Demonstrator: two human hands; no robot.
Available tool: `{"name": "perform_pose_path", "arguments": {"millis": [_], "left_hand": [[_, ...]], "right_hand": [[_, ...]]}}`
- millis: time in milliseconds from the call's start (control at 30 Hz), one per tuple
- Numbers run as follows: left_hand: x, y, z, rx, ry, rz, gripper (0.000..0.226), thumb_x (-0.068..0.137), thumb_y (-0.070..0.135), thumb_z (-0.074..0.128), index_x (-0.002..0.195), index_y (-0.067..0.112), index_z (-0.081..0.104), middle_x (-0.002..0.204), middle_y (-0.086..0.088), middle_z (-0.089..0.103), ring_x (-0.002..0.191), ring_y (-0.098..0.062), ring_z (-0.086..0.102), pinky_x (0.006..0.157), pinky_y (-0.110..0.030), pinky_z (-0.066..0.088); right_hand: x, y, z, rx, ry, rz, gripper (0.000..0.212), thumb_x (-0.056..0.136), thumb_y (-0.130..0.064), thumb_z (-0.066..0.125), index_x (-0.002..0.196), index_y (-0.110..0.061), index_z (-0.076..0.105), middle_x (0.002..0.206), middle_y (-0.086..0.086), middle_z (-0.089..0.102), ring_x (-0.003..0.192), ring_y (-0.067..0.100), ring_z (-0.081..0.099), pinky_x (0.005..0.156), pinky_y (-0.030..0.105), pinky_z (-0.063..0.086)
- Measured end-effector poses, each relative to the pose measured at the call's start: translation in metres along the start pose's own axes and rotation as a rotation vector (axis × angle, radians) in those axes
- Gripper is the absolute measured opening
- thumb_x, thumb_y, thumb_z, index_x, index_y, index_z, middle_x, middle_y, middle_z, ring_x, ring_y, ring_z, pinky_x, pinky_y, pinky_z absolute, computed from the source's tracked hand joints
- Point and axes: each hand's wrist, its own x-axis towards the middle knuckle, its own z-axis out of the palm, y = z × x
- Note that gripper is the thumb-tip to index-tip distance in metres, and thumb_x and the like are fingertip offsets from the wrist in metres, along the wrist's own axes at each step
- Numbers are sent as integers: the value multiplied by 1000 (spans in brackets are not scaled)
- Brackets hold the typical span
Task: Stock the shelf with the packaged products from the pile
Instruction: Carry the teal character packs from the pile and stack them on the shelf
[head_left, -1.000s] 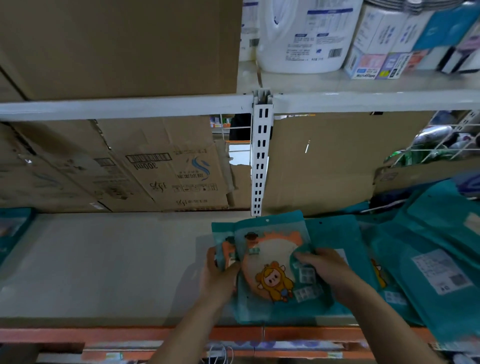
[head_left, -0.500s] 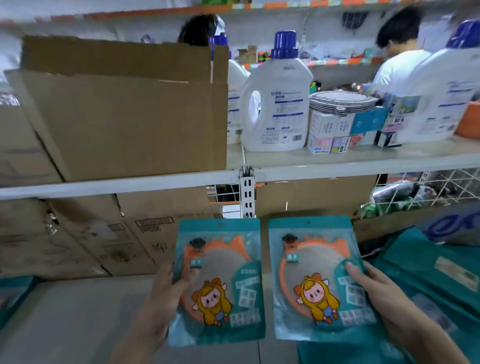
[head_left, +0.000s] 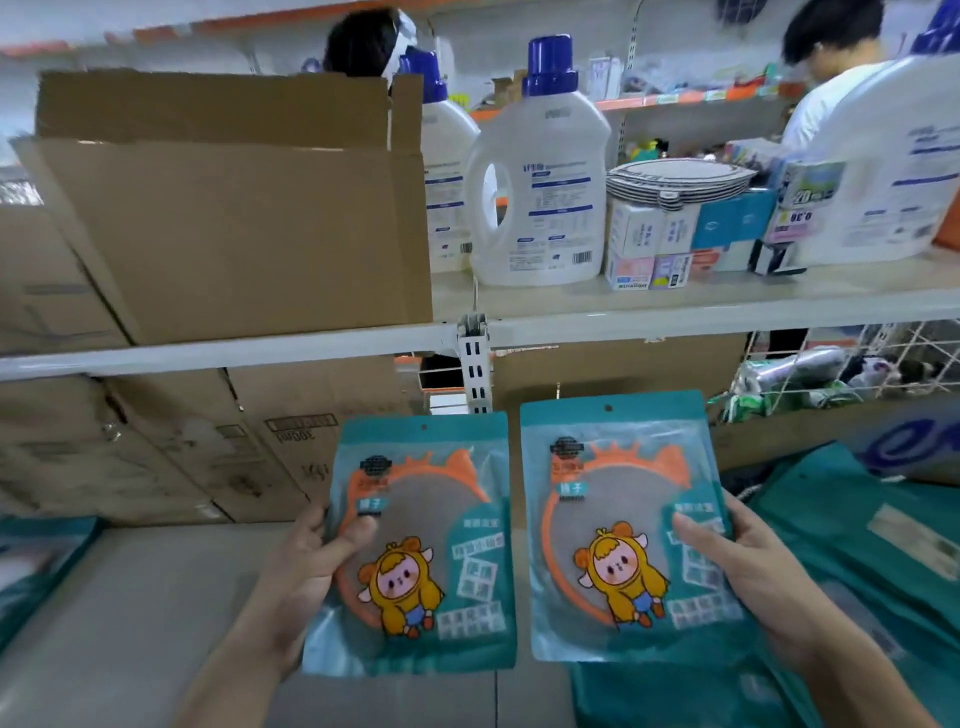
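So my left hand (head_left: 304, 566) grips the left packet (head_left: 426, 545) and my right hand (head_left: 748, 571) the right packet (head_left: 618, 525), both upright above the shelf (head_left: 130, 597), whose bare stretch lies down-left, nearest my left, pile (head_left: 857, 571) on the right.

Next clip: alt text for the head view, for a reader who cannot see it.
The left hand holds a teal cartoon packet beside a matching packet in the right hand. A pile of teal packets lies at right; the upper shelf carries a cardboard box and white detergent bottles.
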Motion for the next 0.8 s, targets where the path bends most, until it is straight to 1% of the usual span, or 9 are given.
{"name": "perform_pose_path", "arguments": {"millis": [100,200,267,333,400,467,600,733,800], "left_hand": [[-8,-6,1,-9,16,-7,33,90,12,68,123,15,64,113,-12,76,98,-33,75,79,-46,61],[-17,-7,-8,3,77,1,29,92,8,65,120,12,66,110,-12,77,94,-30,76,67,-34,63],[-24,-7,-19,41,111,19,26,93,8,65,119,12,66,107,-10,77,89,-23,77,63,-27,61],[-31,-7,-37,85,160,42,21,94,10,64,115,14,68,101,-4,79,79,-13,76,57,-20,56],[-38,-6,-60,75,190,47,19,95,13,64,114,16,67,96,-1,79,74,-11,75,53,-20,55],[-45,-5,-90,55,199,41,22,94,18,65,116,18,67,100,-5,78,79,-19,76,56,-25,58],[-58,-2,-171,9,238,61,27,90,22,68,117,16,68,105,-7,77,87,-23,76,63,-28,61],[-77,0,-270,-8,258,63,30,91,21,70,120,17,67,108,-3,77,99,-23,74,87,-39,58],[-87,3,-319,-18,287,78,28,89,19,70,117,17,67,104,-1,78,97,-20,74,83,-31,57]], "right_hand": [[6,8,-2,-30,-1,57,33,85,-16,68,118,-19,67,106,18,76,85,36,74,69,46,63],[9,17,10,-45,-24,129,31,87,-15,68,118,-19,66,102,13,78,79,29,76,58,35,61],[9,24,25,-52,-43,142,38,82,-25,77,118,-19,67,97,7,79,76,23,76,57,29,59],[11,30,44,-91,-54,138,65,57,-46,94,113,-22,70,97,6,79,78,22,76,63,32,60],[10,34,66,-88,-60,168,57,58,-42,91,108,-24,71,102,12,78,80,28,74,76,43,58],[8,38,91,-64,-66,189,38,69,-26,81,106,-24,71,100,15,77,78,32,72,81,50,55],[-8,54,161,-109,-40,212,41,66,-24,89,104,-27,73,96,11,77,83,35,69,86,58,53],[-37,78,255,-114,-33,199,34,73,-21,72,107,-19,68,85,6,74,81,33,64,72,43,52],[-49,87,303,-135,-61,188,36,73,-22,72,108,-14,67,88,7,73,84,33,64,71,42,50]]}}
